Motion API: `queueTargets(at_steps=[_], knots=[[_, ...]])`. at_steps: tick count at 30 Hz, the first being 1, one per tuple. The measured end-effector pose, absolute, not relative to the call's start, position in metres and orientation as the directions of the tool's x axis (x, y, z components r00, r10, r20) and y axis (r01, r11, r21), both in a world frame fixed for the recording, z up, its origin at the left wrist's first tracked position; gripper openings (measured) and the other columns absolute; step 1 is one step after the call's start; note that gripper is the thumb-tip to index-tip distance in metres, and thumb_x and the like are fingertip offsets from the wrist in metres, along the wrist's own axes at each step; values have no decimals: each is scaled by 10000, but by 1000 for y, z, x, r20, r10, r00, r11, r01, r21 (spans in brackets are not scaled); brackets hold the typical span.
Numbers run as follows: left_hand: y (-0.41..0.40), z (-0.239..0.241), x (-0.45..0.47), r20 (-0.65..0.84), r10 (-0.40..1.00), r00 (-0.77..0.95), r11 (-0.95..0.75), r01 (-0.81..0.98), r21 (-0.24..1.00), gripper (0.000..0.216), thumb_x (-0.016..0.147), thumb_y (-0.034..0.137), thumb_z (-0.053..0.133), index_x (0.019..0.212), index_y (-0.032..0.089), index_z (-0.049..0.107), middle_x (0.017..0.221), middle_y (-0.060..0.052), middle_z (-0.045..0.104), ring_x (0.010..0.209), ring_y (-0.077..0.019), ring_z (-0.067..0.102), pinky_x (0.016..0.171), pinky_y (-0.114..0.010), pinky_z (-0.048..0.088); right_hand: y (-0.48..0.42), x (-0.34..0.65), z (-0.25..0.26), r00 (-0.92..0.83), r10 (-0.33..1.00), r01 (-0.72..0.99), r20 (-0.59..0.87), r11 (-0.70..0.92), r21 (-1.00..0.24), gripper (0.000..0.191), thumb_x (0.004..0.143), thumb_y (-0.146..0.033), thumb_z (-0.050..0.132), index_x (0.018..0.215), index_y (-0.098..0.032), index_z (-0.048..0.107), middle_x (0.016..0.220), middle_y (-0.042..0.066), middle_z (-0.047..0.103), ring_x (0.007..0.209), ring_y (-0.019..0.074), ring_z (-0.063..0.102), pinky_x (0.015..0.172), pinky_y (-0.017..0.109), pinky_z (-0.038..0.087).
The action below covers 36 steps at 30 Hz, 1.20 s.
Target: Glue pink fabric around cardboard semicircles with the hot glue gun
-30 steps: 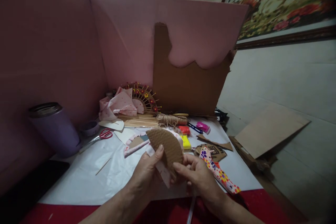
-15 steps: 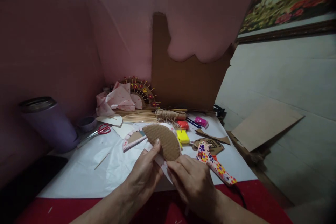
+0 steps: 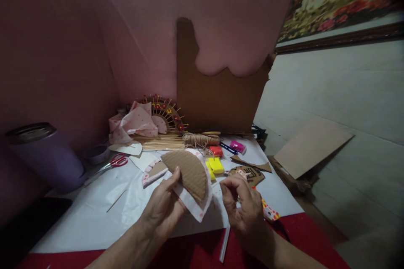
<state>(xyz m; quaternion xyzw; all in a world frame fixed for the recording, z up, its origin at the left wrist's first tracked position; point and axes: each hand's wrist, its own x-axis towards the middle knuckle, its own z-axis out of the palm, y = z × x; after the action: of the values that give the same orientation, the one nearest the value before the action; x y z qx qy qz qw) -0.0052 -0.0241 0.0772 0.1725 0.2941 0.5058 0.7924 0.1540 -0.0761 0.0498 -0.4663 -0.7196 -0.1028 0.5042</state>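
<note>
My left hand [image 3: 164, 201] grips a half-round piece of brown cardboard [image 3: 186, 172] by its lower left edge, thumb on top. White fabric with pink dots [image 3: 202, 210] lies behind the cardboard and sticks out past its right and lower edges. My right hand [image 3: 243, 204] is apart from it on the right, fingers curled toward the thumb; I cannot make out anything between them. Behind that hand lies a flower-patterned glue gun [image 3: 269, 211], partly hidden. A translucent glue stick [image 3: 224, 243] shows just below the right hand. A second fabric-edged cardboard piece [image 3: 156, 170] lies behind the held one.
Red-handled scissors [image 3: 118, 160], a thin stick [image 3: 116, 200] and a purple tumbler [image 3: 47, 159] stand or lie to the left. Farther back are twine [image 3: 202, 138], yellow packets [image 3: 216, 164], dotted fabric [image 3: 135, 119] and a decorated fan shape [image 3: 170, 111]. Cardboard scraps [image 3: 252, 164] lie right.
My right hand has let go of the fabric-backed cardboard and moved right, in front of the glue gun. The fabric's corner now shows below the cardboard. The view has shifted slightly.
</note>
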Motion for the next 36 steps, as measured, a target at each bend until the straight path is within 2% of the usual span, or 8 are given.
queueTargets(at_steps=[5,11,15,19,27,30,33,36], knots=[[-21,77,-11,-249,853,458,520,-710,475,315,924,190,433,1191,66,542,867,-162,752,861,-280,707,871,-478,520,-64,164,47,123,613,762,780,445,-470,72,908,-147,481,878,-174,541,741,33,564,628,154,538,578,271,418],[-19,73,-12,-210,854,477,518,-730,447,295,918,150,435,1175,102,572,865,-128,764,858,-262,711,928,-466,483,-71,161,52,-71,604,731,794,573,-370,82,881,-99,499,874,-170,540,754,42,587,673,161,550,590,274,416],[-19,71,-12,-199,855,479,514,-729,453,291,912,132,443,1162,117,592,868,-114,767,871,-259,709,934,-449,481,-74,156,49,-150,620,756,770,574,-314,94,857,-152,550,950,-142,547,776,67,602,698,190,564,600,303,431],[-21,75,-10,-249,859,447,511,-717,475,317,913,136,438,1199,135,575,861,-114,766,871,-264,708,910,-452,499,-72,154,46,-150,629,763,763,564,-315,87,889,-120,476,895,-162,552,751,51,598,684,174,566,614,296,440],[-12,81,-15,-160,920,359,383,-731,564,366,911,136,429,1266,124,518,909,-140,749,880,-285,699,864,-515,522,-68,165,52,100,580,802,808,433,-411,123,866,-109,461,794,-178,534,677,17,540,585,148,512,551,269,414],[-9,83,-17,-121,932,343,345,-730,591,354,909,150,446,1253,146,527,927,-126,745,850,-268,703,857,-513,528,-63,170,51,35,667,853,744,368,-371,178,837,-72,452,917,-159,585,827,71,595,732,192,573,630,305,452],[-11,85,-17,-124,928,351,353,-723,594,335,917,155,429,1233,132,538,926,-130,741,860,-264,700,859,-503,530,-64,167,53,-20,737,807,676,411,-424,258,837,-81,458,1052,-166,573,1023,111,578,882,215,575,686,318,472],[-16,85,-14,-179,920,348,383,-706,596,333,916,147,432,1231,120,538,919,-125,743,888,-266,695,868,-487,529,-69,158,54,-56,728,743,683,487,-459,100,868,-158,491,925,-173,571,899,79,586,808,202,573,654,306,458]])
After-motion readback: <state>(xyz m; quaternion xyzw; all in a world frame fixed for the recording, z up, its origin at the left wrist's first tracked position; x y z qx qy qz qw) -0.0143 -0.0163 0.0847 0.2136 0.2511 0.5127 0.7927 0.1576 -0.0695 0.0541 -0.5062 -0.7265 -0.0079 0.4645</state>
